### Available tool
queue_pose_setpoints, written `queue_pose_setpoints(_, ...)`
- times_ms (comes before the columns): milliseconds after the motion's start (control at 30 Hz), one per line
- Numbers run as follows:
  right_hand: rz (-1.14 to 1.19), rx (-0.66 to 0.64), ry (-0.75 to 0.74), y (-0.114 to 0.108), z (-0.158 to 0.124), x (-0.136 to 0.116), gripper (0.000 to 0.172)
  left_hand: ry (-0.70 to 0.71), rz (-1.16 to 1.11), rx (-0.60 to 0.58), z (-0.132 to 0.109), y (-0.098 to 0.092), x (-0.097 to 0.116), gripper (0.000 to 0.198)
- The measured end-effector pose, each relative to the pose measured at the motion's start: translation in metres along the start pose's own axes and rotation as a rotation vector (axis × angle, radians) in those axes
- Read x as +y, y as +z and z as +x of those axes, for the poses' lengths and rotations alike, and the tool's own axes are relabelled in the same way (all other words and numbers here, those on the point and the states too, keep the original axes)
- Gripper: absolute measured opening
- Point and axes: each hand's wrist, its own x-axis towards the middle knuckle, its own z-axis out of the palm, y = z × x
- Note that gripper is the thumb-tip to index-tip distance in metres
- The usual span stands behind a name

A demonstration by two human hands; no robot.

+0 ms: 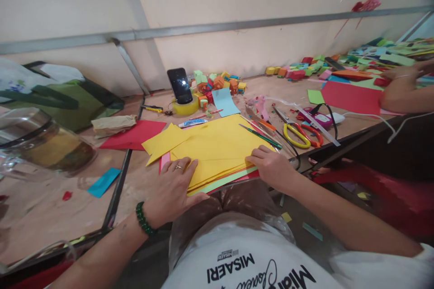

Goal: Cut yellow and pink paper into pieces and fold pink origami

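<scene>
A stack of yellow paper [217, 137] lies at the table's front edge, with green, pink and red sheets showing under it. My left hand [178, 183] rests on the stack's left front side, its fingers lying on the paper and the thumb spread apart along the front edge. At the right front corner, the bent fingers of my right hand [271, 165] are closed on the yellow paper; their tips are partly hidden. A fold or edge line runs across the top sheet between both hands. A smaller cut yellow piece [164, 142] overlaps the stack's left side.
Yellow-handled scissors [296, 135], red-handled scissors [313, 134] and a green pen [261, 136] lie to the right. Behind the stack, a phone [180, 86] leans on a tape roll [186, 106] near paper cubes [220, 83]. A glass jar [50, 144] stands left. Another person's arm [407, 90] reaches in at right.
</scene>
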Motion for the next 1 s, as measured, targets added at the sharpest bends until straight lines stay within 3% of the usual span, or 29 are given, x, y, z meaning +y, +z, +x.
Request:
queue_pose_setpoints(200, -0.030, 0.091, 0.039, 0.002, -0.007, -0.003, 0.030, -0.063, 0.024, -0.025, -0.008, 0.002, 0.000, 0.082)
queue_pose_setpoints(333, -0.041, 0.081, 0.067, -0.004, -0.007, -0.008, 0.031, -0.082, 0.037, -0.024, -0.011, 0.002, -0.001, 0.080)
queue_pose_setpoints(500, -0.109, -0.065, 0.085, -0.030, 0.016, -0.026, 0.024, -0.042, 0.045, -0.037, -0.008, -0.007, -0.008, 0.073)
queue_pose_setpoints(700, -0.072, -0.270, -0.159, -0.051, 0.059, -0.058, 0.022, 0.019, 0.083, -0.049, -0.001, -0.013, -0.006, 0.078)
queue_pose_setpoints(867, -0.039, -0.297, -0.280, -0.038, 0.087, -0.073, 0.020, 0.025, 0.137, -0.074, 0.006, -0.017, 0.000, 0.086)
queue_pose_setpoints(1000, -0.018, -0.237, -0.317, -0.010, 0.085, -0.061, 0.014, 0.019, 0.105, -0.054, 0.004, -0.016, -0.002, 0.084)
